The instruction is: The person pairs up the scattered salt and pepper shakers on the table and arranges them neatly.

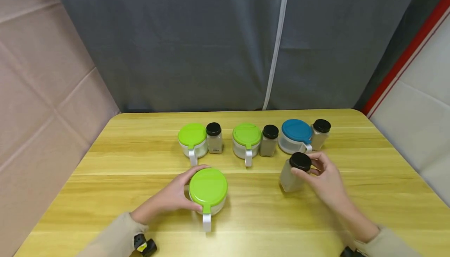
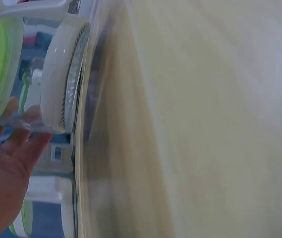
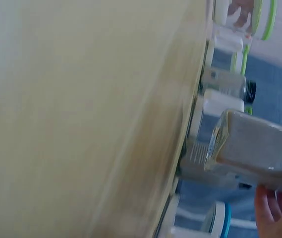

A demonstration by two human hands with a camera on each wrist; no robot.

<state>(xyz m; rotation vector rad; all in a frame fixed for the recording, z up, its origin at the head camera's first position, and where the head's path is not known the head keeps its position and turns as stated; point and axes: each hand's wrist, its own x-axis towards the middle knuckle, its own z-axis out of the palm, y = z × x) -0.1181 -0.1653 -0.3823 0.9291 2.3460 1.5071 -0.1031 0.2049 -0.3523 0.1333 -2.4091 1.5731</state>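
My left hand (image 1: 175, 192) curls round the side of a clear seasoning pot with a bright green lid (image 1: 208, 186), its white handle pointing toward me. In the left wrist view the fingers lie against the pot's clear wall (image 2: 31, 106); its base is at or close to the tabletop. Over to the right, my right hand (image 1: 328, 179) pinches a square glass spice jar with a black lid (image 1: 290, 177) between thumb and fingers, near the top. The jar tilts, and its base (image 3: 217, 141) looks raised off the table in the right wrist view. Greyish contents show through the glass.
Behind my hands stands a row: a green-lidded pot (image 1: 192, 135), a black-lidded jar (image 1: 215, 141), another green-lidded pot (image 1: 247, 135), another jar (image 1: 268, 145), a blue-lidded pot (image 1: 297, 131) and a third jar (image 1: 319, 138). A grey curtain (image 1: 193, 46) hangs beyond the wooden table (image 1: 123, 171).
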